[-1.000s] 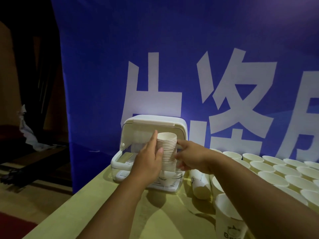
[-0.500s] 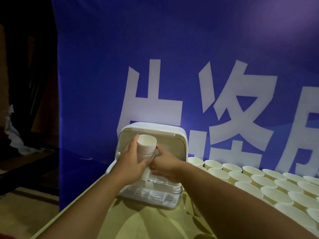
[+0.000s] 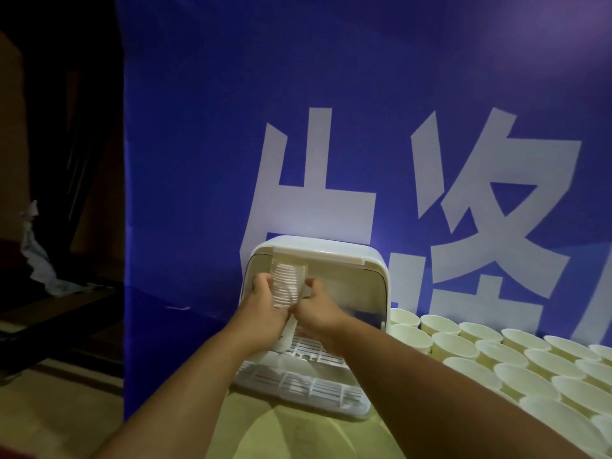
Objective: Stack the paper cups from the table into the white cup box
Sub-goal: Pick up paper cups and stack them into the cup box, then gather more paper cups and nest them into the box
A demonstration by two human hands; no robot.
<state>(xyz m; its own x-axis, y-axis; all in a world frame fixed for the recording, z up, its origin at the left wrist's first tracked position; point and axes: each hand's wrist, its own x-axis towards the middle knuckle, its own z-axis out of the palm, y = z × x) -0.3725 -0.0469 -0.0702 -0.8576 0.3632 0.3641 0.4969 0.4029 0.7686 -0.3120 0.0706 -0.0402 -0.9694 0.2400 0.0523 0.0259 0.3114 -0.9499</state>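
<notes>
A tall stack of nested white paper cups stands upright inside the white cup box, at its left side, blurred by motion. My left hand grips the stack from the left. My right hand holds it from the right, thumb up against the cups. The stack's lower end sits just above the box's slatted white floor; I cannot tell whether it touches. The box's lid is swung up and back. Several loose paper cups stand in rows on the table to the right.
The yellow-green table runs under the box, with its left edge near my left forearm. A blue banner with large white characters hangs right behind the box. Dark floor and furniture lie to the left.
Both hands have carried the cup stack leftward and deeper into the box, from in front of its opening to its left interior. My view has shifted closer and lower.
</notes>
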